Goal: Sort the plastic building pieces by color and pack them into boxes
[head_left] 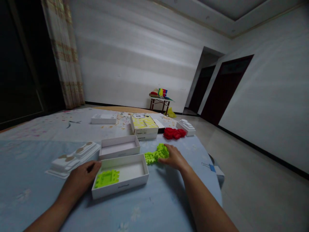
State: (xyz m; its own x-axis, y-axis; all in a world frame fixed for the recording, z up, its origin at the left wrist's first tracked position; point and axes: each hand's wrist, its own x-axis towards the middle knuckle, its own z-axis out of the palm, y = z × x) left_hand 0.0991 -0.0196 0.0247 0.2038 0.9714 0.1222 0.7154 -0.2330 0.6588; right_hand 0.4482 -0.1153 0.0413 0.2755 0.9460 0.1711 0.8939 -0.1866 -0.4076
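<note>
A white open box [135,179] lies nearest me, with a green notched plastic piece [107,178] at its left end. My left hand [84,175] rests at the box's left rim, its fingers curled against the edge. To the right of the box is a small heap of green notched pieces [151,158]. My right hand [174,157] reaches over this heap, thumb and fingers closed around a green piece [162,151]. Behind the near box stands a second white tray-like box [120,146], its inside facing up.
White molded plastic packaging [74,158] lies at left. Farther back are a yellow-and-white box [144,125], red pieces [174,133], more white packaging [186,127] and a white box [103,119]. A blue binder clip [211,168] lies near the table's right edge.
</note>
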